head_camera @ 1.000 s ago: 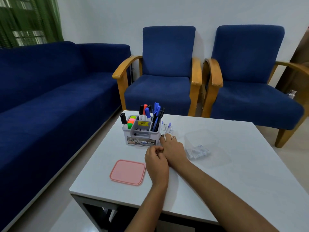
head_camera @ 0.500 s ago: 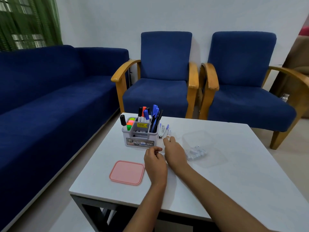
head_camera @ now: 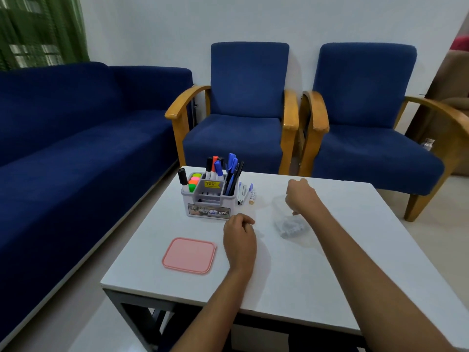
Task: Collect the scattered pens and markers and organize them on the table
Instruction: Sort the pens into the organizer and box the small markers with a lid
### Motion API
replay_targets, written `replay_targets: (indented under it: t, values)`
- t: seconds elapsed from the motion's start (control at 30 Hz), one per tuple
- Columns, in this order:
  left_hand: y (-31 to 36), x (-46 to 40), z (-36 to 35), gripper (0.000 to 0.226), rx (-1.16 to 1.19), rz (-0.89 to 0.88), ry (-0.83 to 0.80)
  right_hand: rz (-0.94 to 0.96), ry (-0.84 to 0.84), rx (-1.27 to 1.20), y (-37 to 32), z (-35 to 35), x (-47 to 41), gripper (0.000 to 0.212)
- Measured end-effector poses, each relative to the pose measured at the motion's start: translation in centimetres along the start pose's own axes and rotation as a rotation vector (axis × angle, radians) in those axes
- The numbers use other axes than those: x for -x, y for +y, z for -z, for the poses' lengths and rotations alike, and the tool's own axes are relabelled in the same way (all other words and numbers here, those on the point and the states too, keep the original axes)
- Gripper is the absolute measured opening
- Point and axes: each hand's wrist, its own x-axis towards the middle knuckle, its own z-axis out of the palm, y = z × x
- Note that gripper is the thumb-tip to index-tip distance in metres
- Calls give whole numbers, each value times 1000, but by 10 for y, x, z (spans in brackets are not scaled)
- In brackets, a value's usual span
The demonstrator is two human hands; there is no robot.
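A grey desk organizer stands on the white table near its far left. It holds black, red and blue markers, blue and black pens and highlighters. Just right of it lie a small white stapler and a short blue-capped marker. My left hand rests on the table in front of the organizer, its fingers loosely curled and holding nothing. My right hand hovers above a clear container, fingers hanging curled, with nothing visible in it.
A pink square lid lies at the table's front left. The clear container holds small dark items. A blue sofa runs along the left, and two blue armchairs stand behind the table.
My right hand lifted off the table beside the organizer and swung right, above the clear container. My left hand stayed in place. The camera tilted down a little.
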Motion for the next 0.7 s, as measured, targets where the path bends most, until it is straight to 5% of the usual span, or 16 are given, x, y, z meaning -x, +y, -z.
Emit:
replay_targets:
  t: [0.17,0.47,0.6,0.7]
  values:
    - [18,-21,-28,26,-195,-285,-175,48,-4,-54,10,0,-3,41]
    - [21,-77,-59,38,-902,-352,-454,61,151,-130,28,13,-6,21]
    - [23,-78,-60,32,-884,-403,-435,81,228,-176,34,14,-7,19]
    - [24,-77,-58,25,-665,-350,-408,105,254,-253,35,10,-8,15]
